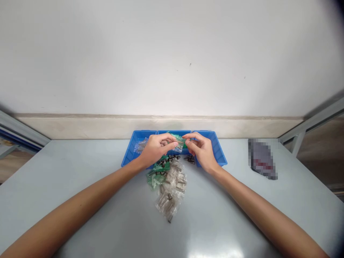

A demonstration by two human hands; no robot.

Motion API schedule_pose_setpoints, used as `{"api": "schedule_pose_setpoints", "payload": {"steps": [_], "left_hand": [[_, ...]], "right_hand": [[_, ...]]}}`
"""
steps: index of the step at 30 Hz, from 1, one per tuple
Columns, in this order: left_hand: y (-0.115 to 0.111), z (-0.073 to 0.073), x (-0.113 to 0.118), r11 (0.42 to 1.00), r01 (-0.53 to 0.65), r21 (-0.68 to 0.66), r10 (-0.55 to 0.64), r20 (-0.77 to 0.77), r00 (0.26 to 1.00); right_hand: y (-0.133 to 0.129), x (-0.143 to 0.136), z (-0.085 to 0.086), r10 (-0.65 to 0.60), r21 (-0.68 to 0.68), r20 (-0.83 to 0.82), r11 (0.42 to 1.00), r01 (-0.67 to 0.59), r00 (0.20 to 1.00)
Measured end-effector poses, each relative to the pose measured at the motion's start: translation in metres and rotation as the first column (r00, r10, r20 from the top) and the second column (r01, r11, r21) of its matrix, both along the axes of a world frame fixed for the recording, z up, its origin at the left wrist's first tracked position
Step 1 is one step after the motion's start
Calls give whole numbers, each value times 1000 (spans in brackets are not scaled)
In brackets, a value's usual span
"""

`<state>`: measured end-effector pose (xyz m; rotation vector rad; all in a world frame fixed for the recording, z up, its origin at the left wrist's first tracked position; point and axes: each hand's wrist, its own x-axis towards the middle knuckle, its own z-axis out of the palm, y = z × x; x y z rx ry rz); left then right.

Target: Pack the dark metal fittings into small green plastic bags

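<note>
Between my two hands is a small clear plastic bag (178,143) with a green tint, held above the middle blue bin. My left hand (158,146) pinches its left side between thumb and fingers. At the bag's right edge, the thumb and fingertips of my right hand (201,148) close on it. Below my hands lies a pile of clear bags (172,190) with metal screws in them. Green-tinted bags (157,179) with screws and white pieces lie at the pile's left. Loose dark screws (189,159) sit by the bin's front.
Blue bins (220,157) stand side by side against the wall, and the left one holds a clear bag (141,146). A blurred-out dark item (262,159) lies on the grey table (107,215) at the right. Metal frame posts (298,138) flank the table.
</note>
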<state>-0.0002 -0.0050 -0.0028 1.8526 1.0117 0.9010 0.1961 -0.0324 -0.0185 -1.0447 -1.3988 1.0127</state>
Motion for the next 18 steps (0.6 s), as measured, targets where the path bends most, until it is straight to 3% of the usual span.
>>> {"api": "schedule_pose_setpoints", "payload": {"steps": [18], "left_hand": [[0,1,0,1000,14,18,-14,-27,1000]], "right_hand": [[0,2,-1,25,68,82,997,-31,996]]}}
